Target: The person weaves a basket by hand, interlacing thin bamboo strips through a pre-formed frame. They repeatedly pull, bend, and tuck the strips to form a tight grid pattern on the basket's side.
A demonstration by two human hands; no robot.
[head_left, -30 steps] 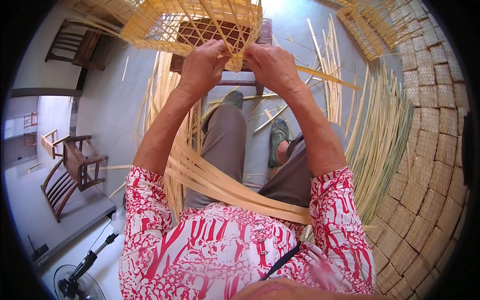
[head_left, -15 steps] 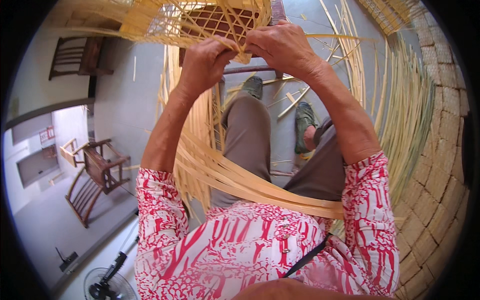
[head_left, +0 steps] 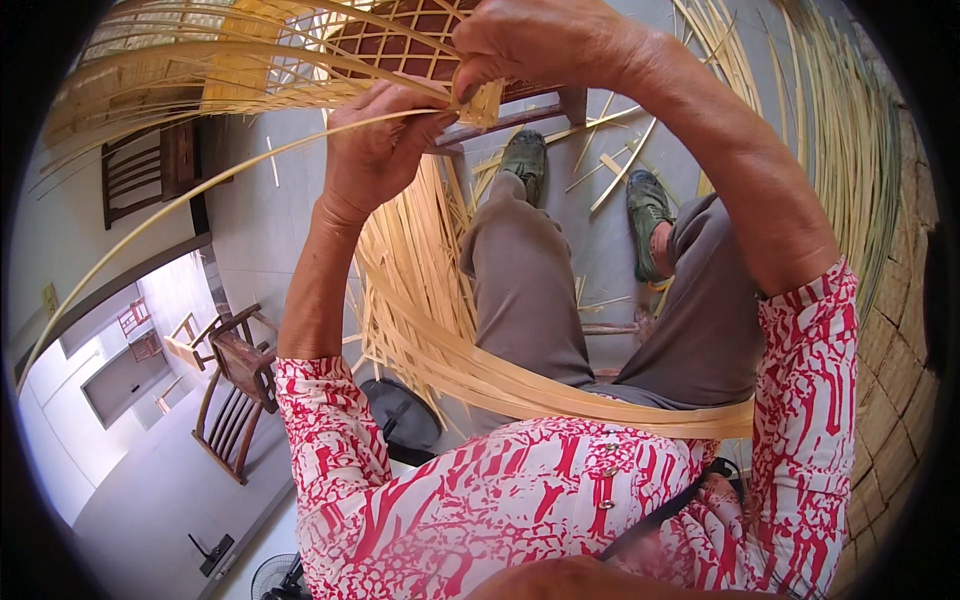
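An open-weave bamboo basket [head_left: 402, 47] is at the top, with loose strip ends fanning out to the left. My left hand [head_left: 385, 140] is closed at the near corner of the weave, its thumb and fingers pinching a long thin bamboo strip [head_left: 205, 187] that curves away to the lower left. Above and right of it, my right hand [head_left: 535, 45] has its fingers curled, with the thumb pressed onto the basket's corner [head_left: 484, 106]. What lies under those fingers is partly hidden. Flat bamboo strips [head_left: 540, 402] lie across my lap.
Below the basket is a dark red wooden stand [head_left: 570, 108]. Loose strips [head_left: 425, 215] lie beside my left leg, and a long bundle of greenish strips [head_left: 850, 140] is on the right. Wooden chairs [head_left: 240, 370] stand to the left. Woven matting [head_left: 890, 400] borders the far right.
My right hand has risen, while my left stays at the corner. A long strip now sweeps out leftward from my left hand. The whole view has shifted somewhat.
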